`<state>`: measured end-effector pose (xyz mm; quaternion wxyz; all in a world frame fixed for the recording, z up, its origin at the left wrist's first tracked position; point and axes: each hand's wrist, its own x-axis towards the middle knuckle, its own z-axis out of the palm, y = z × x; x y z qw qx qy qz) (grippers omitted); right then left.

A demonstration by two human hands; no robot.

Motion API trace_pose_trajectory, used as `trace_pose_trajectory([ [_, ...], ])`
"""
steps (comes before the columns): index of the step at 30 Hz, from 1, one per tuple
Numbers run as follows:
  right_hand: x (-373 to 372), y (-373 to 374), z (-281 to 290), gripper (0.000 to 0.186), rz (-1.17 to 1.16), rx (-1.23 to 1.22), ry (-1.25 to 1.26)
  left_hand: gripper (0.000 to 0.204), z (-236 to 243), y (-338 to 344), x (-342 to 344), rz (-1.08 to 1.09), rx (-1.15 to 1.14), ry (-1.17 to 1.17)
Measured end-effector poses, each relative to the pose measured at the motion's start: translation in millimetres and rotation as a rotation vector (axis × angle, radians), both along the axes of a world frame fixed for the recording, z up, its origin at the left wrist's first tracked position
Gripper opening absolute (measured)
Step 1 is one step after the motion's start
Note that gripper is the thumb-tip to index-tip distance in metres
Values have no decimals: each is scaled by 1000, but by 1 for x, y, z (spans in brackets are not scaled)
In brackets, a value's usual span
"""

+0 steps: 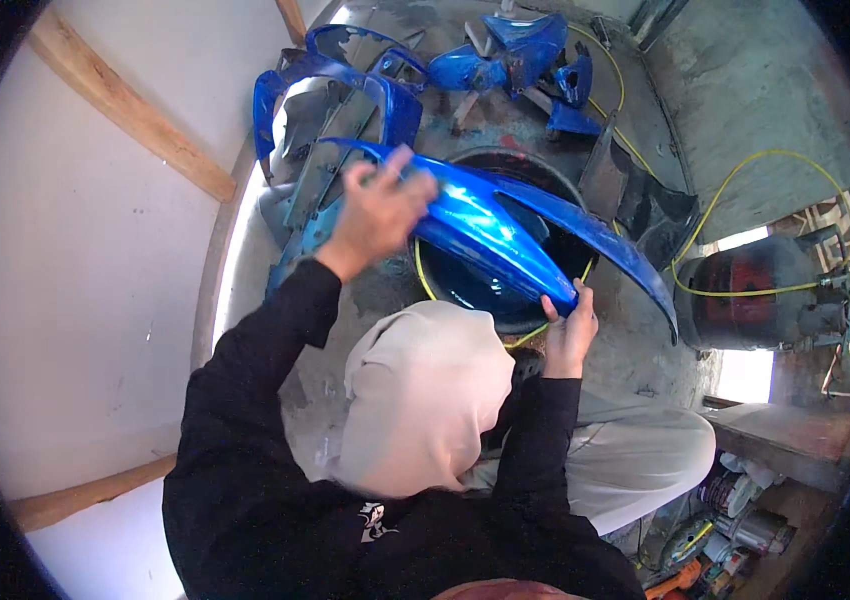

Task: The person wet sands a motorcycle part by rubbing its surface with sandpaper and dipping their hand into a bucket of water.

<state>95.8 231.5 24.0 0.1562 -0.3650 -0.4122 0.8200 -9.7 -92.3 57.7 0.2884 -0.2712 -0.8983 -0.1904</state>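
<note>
A long, glossy blue body panel (490, 235) with a split, pointed shape lies aslant over a dark round basin (475, 295) of dark liquid. My right hand (570, 330) grips the panel’s lower right tip, thumb and fingers around it. My left hand (385, 210) is at the panel’s upper left part, its fingers apart and blurred; whether they touch the surface I cannot tell.
More blue panels (530, 55) and dark plastic pieces (645, 210) lie behind. A yellow hose (770, 155) loops near a dark tank (745, 295) on the right. Power tools (735, 530) sit at lower right. A white wall (75, 300) bounds the left.
</note>
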Motion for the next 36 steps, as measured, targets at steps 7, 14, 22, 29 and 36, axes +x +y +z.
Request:
trace_pose_trajectory([
  [7,5,-1,0,33,16,6,0,27,1,-2,-1,-268,26,-13],
  [14,5,0,0,34,42,28,25,28,1,-2,-7,-285,-159,221],
  [22,3,-5,3,33,2,48,45,21,-4,7,-8,-268,-110,199],
  [29,-1,3,14,23,37,401,25,30,-6,7,-6,23,84,-63],
  [36,-3,1,5,41,-48,869,88,29,-1,3,-2,196,18,6],
])
